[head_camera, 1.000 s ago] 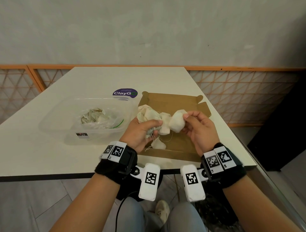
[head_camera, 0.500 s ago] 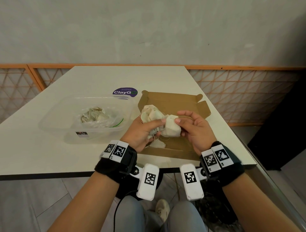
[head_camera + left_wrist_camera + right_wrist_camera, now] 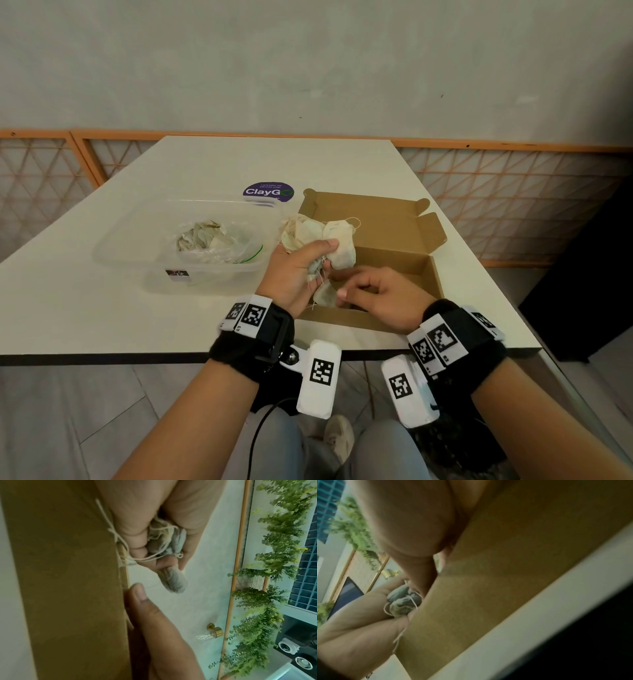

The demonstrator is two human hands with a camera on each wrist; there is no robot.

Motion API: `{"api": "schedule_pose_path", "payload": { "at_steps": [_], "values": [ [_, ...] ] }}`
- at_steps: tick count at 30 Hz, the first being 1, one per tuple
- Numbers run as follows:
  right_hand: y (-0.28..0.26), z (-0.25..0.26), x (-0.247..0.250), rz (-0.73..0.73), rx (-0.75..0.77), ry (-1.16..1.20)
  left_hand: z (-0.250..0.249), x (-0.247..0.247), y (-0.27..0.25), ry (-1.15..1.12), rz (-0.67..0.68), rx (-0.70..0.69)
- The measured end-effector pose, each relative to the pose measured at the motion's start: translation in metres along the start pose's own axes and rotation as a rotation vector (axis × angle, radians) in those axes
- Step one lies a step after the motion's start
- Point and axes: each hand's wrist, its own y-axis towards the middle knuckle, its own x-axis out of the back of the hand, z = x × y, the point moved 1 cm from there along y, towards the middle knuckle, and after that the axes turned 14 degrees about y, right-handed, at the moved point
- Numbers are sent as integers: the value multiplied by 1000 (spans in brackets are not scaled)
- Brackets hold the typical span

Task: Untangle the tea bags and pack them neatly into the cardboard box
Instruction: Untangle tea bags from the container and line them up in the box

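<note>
Resting surface: a pale table carries everything, its near edge running left to right just above the person's wrists.
Plastic tub: a clear rectangular tub sits left of centre, long side running left to right, with a crumpled plastic bag of more tea bags inside.
Cardboard box: the brown cardboard box lies open at the right, just beside the tub, its lid folded back toward the far side and its long axis running left to right.
Sticker: a round purple ClayGo sticker lies flat beyond the tub's far right corner.
Left hand: the left hand is held above the box's left end, fingers and thumb curled tight round a tangled bunch of tea bags; the bunch sticks up and toward the far side out of the fist, and loose strings spill from the near side.
Right hand: the right hand is low inside the near part of the box, fingers bent, thumb and fingertips pinching a single tea bag that hangs just below the left fist, still tied to the bunch by string.
Single bag's lie: its long axis slants from the fist down toward the near wall of the box.
</note>
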Motion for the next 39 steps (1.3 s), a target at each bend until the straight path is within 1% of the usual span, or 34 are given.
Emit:
{"api": "schedule_pose_path", "payload": {
  "at_steps": [1, 3, 6, 8, 9, 12, 13, 14, 16, 19, 20, 23, 25, 29, 31, 34, 36, 38, 39],
  "values": [
    [0, 0, -1, 62, 7, -17, 0, -1, 0, -6, 4, 3],
    [0, 0, -4, 136, 21, -13, 0, -1, 0, -5, 8, 0],
    [1, 1, -5, 184, 1, -29, 1, 0, 0, 21, -2, -3],
    [1, 2, -2, 126, 9, 14, 2, 0, 0, 21, -9, -3],
    [2, 2, 3, 48, 22, 104, 2, 0, 0, 13, -14, -3],
    [2, -1, 17, -290, 100, 528, 3, 0, 1, 8, -40, -16],
    [2, -3, 21, -362, 145, 661, 3, -1, 1, 25, -52, -22],
    [1, -3, 24, -393, 198, 777, 4, -1, 2, 50, -69, -26],
    [0, -1, 26, -370, 260, 918, 6, -3, 3, 105, -101, -29],
    [-1, 4, 28, -294, 294, 1029, 7, -5, 4, 149, -119, -56],
    [-2, 8, 29, -291, 300, 1058, 7, -5, 4, 152, -118, -62],
    [2, 18, 30, -339, 287, 1071, 7, -6, 4, 160, -106, -77],
    [7, 22, 24, -369, 229, 1030, 8, -6, 4, 169, -101, -83],
    [16, 18, 11, -415, 136, 764, 8, -9, 3, 141, -61, -98],
    [18, 15, 8, -458, 131, 669, 7, -8, 3, 132, -41, -106],
    [20, 15, 4, -497, 134, 629, 6, -7, 2, 177, -6, -101],
    [20, 15, 2, -514, 150, 574, 8, -6, 2, 187, -7, -100],
    [22, 14, 3, -537, 158, 551, 9, -5, 3, 189, -15, -95],
    [23, 12, 4, -542, 154, 575, 9, -5, 3, 193, -15, -92]
  ]
}}
